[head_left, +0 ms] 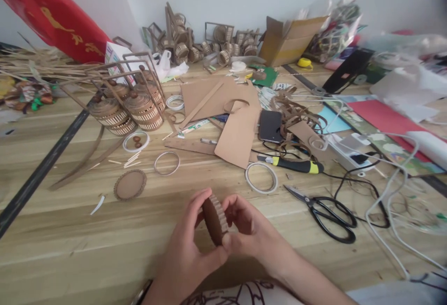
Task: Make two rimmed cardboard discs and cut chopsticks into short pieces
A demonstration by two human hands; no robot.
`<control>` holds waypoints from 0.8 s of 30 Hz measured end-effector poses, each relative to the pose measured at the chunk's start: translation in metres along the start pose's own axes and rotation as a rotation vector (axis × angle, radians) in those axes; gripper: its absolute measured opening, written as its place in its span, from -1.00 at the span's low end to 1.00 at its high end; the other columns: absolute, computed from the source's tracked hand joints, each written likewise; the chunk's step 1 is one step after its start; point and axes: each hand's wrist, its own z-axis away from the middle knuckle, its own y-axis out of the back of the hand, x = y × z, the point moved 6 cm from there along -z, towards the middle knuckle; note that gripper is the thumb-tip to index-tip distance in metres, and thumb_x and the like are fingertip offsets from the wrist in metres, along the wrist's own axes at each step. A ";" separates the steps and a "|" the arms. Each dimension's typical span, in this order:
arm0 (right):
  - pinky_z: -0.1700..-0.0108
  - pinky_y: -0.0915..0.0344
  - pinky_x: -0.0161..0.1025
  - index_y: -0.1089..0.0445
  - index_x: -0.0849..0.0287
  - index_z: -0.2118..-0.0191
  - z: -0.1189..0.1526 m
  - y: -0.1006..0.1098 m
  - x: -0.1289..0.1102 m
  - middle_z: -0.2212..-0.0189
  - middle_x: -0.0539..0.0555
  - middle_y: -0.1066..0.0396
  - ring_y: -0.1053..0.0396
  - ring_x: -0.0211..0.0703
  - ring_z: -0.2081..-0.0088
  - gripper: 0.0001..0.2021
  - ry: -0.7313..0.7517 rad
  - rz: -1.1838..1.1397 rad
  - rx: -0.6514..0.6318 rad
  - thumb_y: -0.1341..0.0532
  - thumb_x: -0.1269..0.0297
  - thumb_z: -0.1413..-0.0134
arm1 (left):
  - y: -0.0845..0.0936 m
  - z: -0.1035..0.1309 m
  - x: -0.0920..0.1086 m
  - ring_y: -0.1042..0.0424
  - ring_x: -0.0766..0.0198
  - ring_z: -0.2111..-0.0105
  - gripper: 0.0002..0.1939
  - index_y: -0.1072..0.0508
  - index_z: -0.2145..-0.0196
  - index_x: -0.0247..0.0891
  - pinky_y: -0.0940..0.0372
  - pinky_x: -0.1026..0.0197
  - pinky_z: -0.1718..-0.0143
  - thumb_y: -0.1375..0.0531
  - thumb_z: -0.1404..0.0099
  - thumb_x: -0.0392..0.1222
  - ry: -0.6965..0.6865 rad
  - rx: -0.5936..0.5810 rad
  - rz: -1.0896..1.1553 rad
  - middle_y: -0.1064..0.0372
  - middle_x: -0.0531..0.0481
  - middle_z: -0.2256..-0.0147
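A round brown cardboard disc with a corrugated rim (215,220) is held on edge, tilted, near the table's front. My left hand (190,240) grips it from the left, fingers over the top and thumb at the bottom. On the other side, my right hand (246,228) pinches its lower rim between thumb and fingers. A similar disc with a ruffled edge (130,185) lies flat to the left. Beyond my hands are a thin ring (166,163) and a white tape roll (261,178).
Black scissors (326,212) and a yellow-black cutter (296,165) lie to the right, among cables. Cardboard sheets (237,132) and a phone (270,126) are further back. Lidded woven baskets (143,109) stand at the left. An open carton (288,42) is near the wall.
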 end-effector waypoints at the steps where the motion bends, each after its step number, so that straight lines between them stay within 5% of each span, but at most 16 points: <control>1: 0.16 -0.15 -0.21 -0.30 0.06 0.24 -0.004 0.002 0.000 0.29 -0.04 -0.29 -0.22 -0.15 0.22 -0.57 -0.001 0.007 -0.007 -0.43 0.27 0.32 | 0.000 -0.001 -0.002 -0.22 -0.09 -0.20 -0.29 -0.11 -0.23 -0.06 -0.21 -0.15 -0.20 -0.31 -0.21 -0.04 0.026 -0.009 0.004 -0.06 -0.19 -0.26; 4: -0.05 -0.13 -0.09 -0.25 0.01 -0.03 -0.017 0.001 -0.001 0.01 0.08 -0.29 -0.23 -0.02 -0.05 -0.29 -0.011 -0.026 -0.107 -0.48 0.27 0.36 | 0.000 -0.008 -0.002 -0.22 -0.08 -0.20 -0.29 -0.07 -0.26 -0.06 -0.23 -0.14 -0.18 -0.28 -0.24 -0.07 0.021 -0.072 0.033 -0.08 -0.20 -0.26; 7: -0.23 0.00 -0.02 -0.08 -0.09 -0.23 -0.029 -0.005 -0.006 -0.26 0.11 -0.07 -0.02 0.02 -0.28 -0.03 0.019 -0.069 -0.255 -0.49 0.34 0.38 | 0.002 -0.018 0.000 -0.07 -0.12 -0.29 -0.29 -0.12 -0.24 0.00 -0.24 -0.10 -0.18 -0.30 -0.21 -0.04 -0.076 -0.099 0.063 0.14 -0.14 -0.35; 12: -0.18 -0.14 0.03 -0.15 -0.07 -0.24 -0.036 -0.011 -0.001 -0.21 0.11 -0.21 -0.22 0.04 -0.18 -0.15 0.072 -0.147 -0.383 -0.44 0.33 0.24 | 0.001 -0.025 -0.009 0.16 -0.21 -0.35 -0.29 -0.14 -0.21 0.04 -0.28 -0.13 -0.14 -0.32 -0.18 0.06 -0.144 -0.049 0.046 0.43 -0.08 -0.40; 18: -0.26 -0.04 0.03 -0.16 -0.08 -0.28 -0.031 -0.004 0.015 -0.32 0.12 -0.07 -0.09 0.11 -0.29 -0.13 0.127 -0.184 -0.381 -0.44 0.34 0.22 | -0.002 -0.021 -0.028 0.06 -0.22 -0.33 -0.33 -0.13 -0.25 0.06 -0.26 -0.19 -0.14 -0.23 -0.24 0.08 -0.204 -0.027 -0.044 0.22 -0.10 -0.39; 24: -0.32 0.05 0.03 -0.07 -0.22 -0.33 -0.032 0.000 0.030 -0.38 0.01 0.06 0.14 0.10 -0.38 -0.10 0.036 -0.137 -0.336 -0.44 0.21 0.15 | 0.007 -0.037 -0.057 -0.23 -0.17 -0.21 -0.49 -0.30 -0.17 0.18 -0.31 -0.17 -0.13 -0.18 -0.26 0.08 0.011 -0.074 -0.078 -0.28 0.01 -0.20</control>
